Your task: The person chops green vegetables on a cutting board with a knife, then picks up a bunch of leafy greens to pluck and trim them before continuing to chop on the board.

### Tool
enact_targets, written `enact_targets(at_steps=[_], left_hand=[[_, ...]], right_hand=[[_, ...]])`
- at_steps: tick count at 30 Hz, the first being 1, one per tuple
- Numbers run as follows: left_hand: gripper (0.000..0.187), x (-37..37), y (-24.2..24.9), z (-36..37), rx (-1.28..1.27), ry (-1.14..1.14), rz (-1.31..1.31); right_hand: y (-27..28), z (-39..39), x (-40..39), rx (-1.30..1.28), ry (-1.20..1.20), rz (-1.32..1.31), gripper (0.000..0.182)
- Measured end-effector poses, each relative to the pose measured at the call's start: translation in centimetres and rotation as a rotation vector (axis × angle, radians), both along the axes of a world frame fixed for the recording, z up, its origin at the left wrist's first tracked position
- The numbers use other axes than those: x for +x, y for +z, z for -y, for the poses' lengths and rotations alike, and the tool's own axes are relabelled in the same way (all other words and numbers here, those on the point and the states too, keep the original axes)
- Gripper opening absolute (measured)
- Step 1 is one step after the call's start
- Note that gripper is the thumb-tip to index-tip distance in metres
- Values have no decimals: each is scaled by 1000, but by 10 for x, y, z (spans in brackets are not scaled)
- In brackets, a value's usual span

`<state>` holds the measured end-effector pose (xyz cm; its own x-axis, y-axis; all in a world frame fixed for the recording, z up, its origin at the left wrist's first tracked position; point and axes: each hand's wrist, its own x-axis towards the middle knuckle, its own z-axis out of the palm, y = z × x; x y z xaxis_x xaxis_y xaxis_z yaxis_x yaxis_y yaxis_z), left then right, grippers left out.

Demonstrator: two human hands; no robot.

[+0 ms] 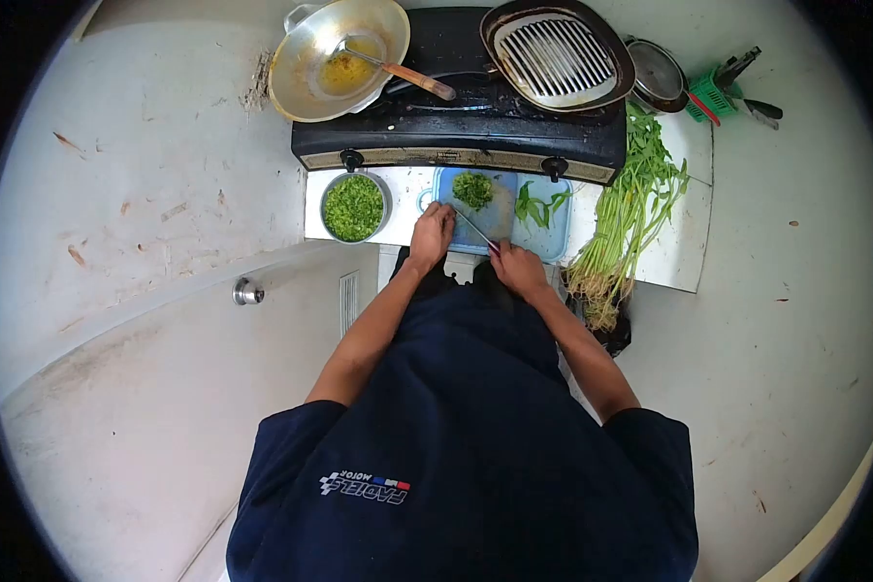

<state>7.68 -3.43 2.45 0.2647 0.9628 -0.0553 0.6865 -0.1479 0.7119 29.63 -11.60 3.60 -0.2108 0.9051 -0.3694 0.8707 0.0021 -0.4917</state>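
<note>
Your right hand [519, 269] is closed around the handle of a narrow metal knife with a dark reddish grip [474, 230]. The blade extends forward and leftward from that hand; its tip lies close to the fingers of your left hand [433, 233]. The left hand has its fingers curled together at the near edge of a light blue rectangular cutting board [556, 242]; whether it grips anything cannot be told.

A small mound of finely chopped green leaves [472, 190] lies on the board, just ahead and to the right of your left hand. Several loose, whole green leaves [541, 205] lie ahead of your right hand. To the left of your left hand, a round grey metal bowl [388, 210] filled with chopped greens [353, 208] stands on the white table [674, 247]. To the right of your right hand lies a long bunch of green stalks with pale roots [623, 218]. Beyond both hands stands a black stove with two front knobs [456, 138].
</note>
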Motion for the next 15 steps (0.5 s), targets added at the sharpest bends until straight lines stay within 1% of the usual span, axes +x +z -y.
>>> enact_targets(at_steps=[3, 6, 9, 12, 15], left_hand=[[10, 3, 3, 4, -3, 22, -1], [9, 4, 4, 6, 16, 33, 8], [9, 4, 0, 7, 17, 39, 25], [8, 3, -5, 5, 47, 33, 58], [8, 3, -5, 7, 43, 33, 64]], right_hand=[[-10, -2, -5, 87, 7, -22, 35], [-18, -10, -14, 85, -7, -27, 33], [-19, -20, -21, 172, 28, -28, 34], [-24, -21, -21, 155, 1, -41, 34], [-23, -10, -9, 144, 48, -14, 34]])
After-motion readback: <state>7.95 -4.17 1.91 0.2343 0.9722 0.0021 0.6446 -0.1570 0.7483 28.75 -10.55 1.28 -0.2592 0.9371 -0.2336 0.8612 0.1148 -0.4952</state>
